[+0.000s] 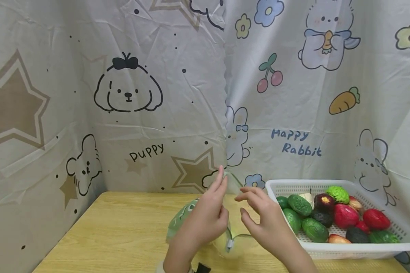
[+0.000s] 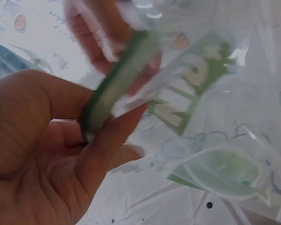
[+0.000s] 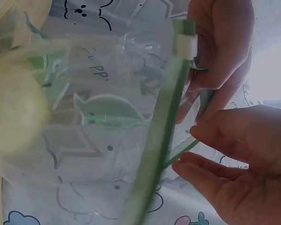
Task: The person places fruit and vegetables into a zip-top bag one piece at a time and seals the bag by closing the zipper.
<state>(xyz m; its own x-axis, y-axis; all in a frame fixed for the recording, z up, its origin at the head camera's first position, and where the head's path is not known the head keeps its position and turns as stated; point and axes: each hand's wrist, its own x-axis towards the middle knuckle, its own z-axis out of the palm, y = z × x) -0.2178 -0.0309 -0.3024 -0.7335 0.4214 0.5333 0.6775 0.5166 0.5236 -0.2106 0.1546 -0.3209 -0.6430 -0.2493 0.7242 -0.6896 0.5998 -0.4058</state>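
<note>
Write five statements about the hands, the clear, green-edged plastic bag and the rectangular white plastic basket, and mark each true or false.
1. The left hand holds the clear bag at its green edge. True.
2. The bag's small slider is black. False: it is white.
3. In the head view, the white basket stands left of both hands. False: it stands on the right.
4. A bumpy, bright-green round fruit lies in the basket. True.
5. The right hand is inside the basket. False: it is at the bag.
</note>
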